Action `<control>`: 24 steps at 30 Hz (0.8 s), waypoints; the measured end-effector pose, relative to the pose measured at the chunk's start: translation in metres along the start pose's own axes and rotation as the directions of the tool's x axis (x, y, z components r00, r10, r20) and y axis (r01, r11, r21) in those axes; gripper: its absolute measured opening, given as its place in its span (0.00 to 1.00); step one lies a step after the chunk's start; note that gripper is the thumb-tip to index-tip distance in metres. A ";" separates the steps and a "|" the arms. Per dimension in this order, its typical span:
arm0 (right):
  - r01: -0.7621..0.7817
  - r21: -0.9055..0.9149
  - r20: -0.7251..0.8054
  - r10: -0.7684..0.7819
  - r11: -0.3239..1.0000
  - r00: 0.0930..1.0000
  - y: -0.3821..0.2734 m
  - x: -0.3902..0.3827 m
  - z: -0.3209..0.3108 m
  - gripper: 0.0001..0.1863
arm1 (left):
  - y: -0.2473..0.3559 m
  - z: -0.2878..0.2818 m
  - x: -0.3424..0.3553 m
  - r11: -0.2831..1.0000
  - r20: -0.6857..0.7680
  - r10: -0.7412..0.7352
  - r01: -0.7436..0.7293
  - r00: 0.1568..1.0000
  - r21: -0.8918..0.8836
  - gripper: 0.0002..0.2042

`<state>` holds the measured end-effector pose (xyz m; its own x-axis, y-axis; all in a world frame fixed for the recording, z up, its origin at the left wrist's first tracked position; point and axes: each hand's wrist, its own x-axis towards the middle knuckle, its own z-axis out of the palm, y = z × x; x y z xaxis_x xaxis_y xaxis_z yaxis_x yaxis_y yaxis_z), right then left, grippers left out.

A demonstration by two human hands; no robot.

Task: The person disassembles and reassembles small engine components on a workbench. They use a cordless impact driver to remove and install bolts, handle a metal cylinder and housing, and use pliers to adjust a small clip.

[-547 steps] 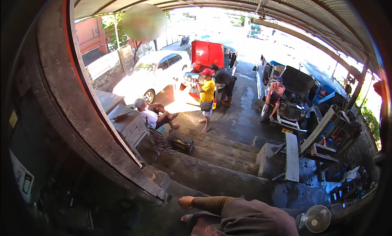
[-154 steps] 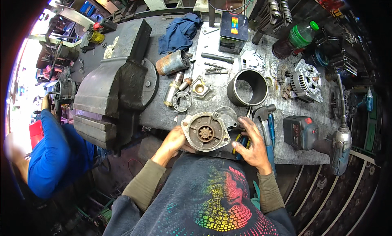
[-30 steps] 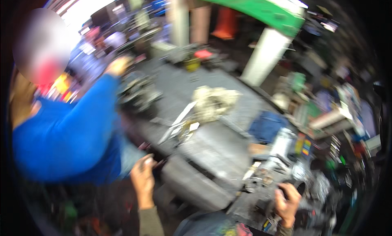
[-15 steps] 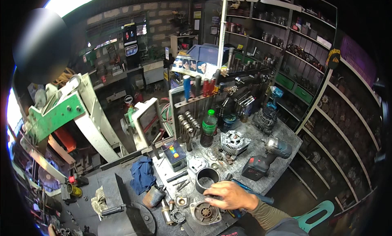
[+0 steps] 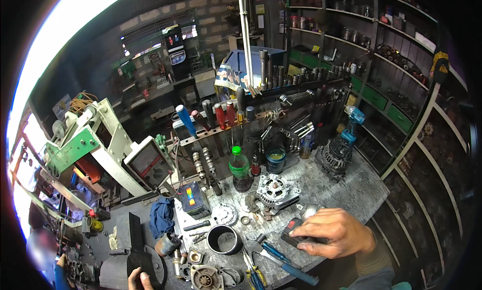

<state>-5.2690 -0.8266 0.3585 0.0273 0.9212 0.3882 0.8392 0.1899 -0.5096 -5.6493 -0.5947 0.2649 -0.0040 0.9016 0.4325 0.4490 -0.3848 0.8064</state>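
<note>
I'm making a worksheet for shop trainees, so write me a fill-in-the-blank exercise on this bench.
The camera wearer's hand nearest the vise is the ____ one.
The bottle has a ____ cap.
In the picture, the bottle stands to the ____ of the crumpled blue cloth.
Missing words: left; green; right.

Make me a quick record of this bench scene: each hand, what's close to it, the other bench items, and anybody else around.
Left hand: partly in view at the lower edge, by the dark vise; contact unclear
Right hand: over the power drill, fingers across it; firmness of grip unclear
Workbench, near side: metal tube, gear housing, blue-handled tool
Farther back: green-capped bottle, battery
Cloth: blue, crumpled
Other person: blue sleeve, far left
</note>
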 end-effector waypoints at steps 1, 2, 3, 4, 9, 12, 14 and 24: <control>-0.019 -0.019 0.037 0.020 1.000 0.999 0.007 -0.003 -0.013 0.17 | 0.010 0.007 -0.010 0.997 0.024 -0.075 0.075 0.997 -0.014 0.10; -0.017 -0.026 0.017 0.017 1.000 1.000 0.015 -0.005 -0.022 0.17 | 0.019 0.013 -0.017 0.999 0.036 -0.048 0.048 0.998 0.000 0.10; -0.023 -0.037 0.013 0.023 0.999 1.000 0.024 -0.006 -0.030 0.16 | 0.025 0.017 -0.023 0.999 0.040 -0.038 0.037 0.998 0.017 0.10; -0.038 -0.051 0.021 0.040 0.998 0.999 0.033 -0.009 -0.036 0.16 | 0.031 0.020 -0.029 0.999 0.043 -0.031 0.029 0.999 0.037 0.10; -0.133 0.058 -0.148 0.141 0.989 0.979 0.070 -0.024 -0.041 0.14 | 0.047 0.026 -0.056 0.989 0.038 -0.113 0.108 0.993 0.103 0.10; -0.167 0.084 -0.152 0.178 0.982 0.972 0.083 -0.034 -0.040 0.14 | 0.050 0.030 -0.064 0.985 0.078 -0.113 0.101 0.991 0.141 0.10; -0.185 0.071 -0.142 0.193 0.980 0.971 0.089 -0.038 -0.040 0.13 | 0.050 0.036 -0.066 0.984 0.134 -0.136 0.119 0.982 0.131 0.11; -0.215 0.078 -0.163 0.225 0.974 0.961 0.111 -0.040 -0.036 0.12 | 0.048 0.067 -0.076 0.978 0.337 0.011 -0.081 0.942 0.195 0.13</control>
<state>-5.1578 -0.8546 0.3139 0.3036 0.8722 0.3835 0.7687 0.0136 -0.6394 -5.5674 -0.6686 0.2432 0.3019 0.9113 0.2800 0.6132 -0.4105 0.6749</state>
